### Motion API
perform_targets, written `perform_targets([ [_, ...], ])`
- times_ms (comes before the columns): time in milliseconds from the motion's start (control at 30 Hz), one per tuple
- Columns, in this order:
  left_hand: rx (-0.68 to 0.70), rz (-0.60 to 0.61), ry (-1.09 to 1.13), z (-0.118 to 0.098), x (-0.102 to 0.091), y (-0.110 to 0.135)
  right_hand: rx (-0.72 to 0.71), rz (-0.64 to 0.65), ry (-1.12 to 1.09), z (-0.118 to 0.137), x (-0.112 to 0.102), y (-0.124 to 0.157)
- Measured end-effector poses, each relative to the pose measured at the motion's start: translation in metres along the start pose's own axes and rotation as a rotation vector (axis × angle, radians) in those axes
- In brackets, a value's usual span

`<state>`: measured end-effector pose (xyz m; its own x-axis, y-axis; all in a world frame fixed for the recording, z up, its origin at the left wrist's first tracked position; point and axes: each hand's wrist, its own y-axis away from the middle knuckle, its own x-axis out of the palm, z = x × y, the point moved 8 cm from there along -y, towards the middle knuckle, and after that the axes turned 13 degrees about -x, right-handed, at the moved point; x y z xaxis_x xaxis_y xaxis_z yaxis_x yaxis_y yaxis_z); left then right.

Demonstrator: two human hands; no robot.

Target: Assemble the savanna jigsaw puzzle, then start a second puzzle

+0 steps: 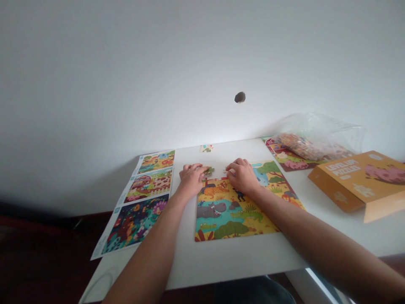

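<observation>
A partly assembled jigsaw puzzle with a hippo, a leopard and a crocodile lies in the middle of the white table. Its upper left part is open, showing bare table. At that gap my left hand has its fingertips closed on a green puzzle piece. My right hand rests over the puzzle's upper edge, fingers bent together at a pale puzzle piece, mostly covered by the fingers. Farther back, by the wall, lies a loose puzzle piece.
A sheet with three pictures lies on the left and overhangs the table edge. To the right stands an orange puzzle box with an open flap. Behind it a clear plastic bag of pieces lies on a farm picture. The wall has a hole.
</observation>
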<state>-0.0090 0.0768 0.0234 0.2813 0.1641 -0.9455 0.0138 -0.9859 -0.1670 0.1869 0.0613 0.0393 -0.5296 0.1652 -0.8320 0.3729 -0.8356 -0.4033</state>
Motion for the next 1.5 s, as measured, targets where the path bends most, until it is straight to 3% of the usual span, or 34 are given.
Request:
perform_targets([
  [467,0.019,-0.003,0.029,-0.003,-0.005,0.004,-0.009,0.022,0.005,0.001,0.003,0.0],
  [800,0.002,-0.151,0.153,0.006,-0.014,-0.002,-0.052,0.041,-0.013,0.007,0.003,0.0],
  [1067,0.003,-0.042,0.094,0.0,-0.006,0.002,-0.063,0.034,-0.017,0.006,0.005,0.001],
  [1500,0.008,-0.068,0.089,-0.001,-0.006,0.002,-0.04,0.051,0.019,0.006,0.005,0.001],
])
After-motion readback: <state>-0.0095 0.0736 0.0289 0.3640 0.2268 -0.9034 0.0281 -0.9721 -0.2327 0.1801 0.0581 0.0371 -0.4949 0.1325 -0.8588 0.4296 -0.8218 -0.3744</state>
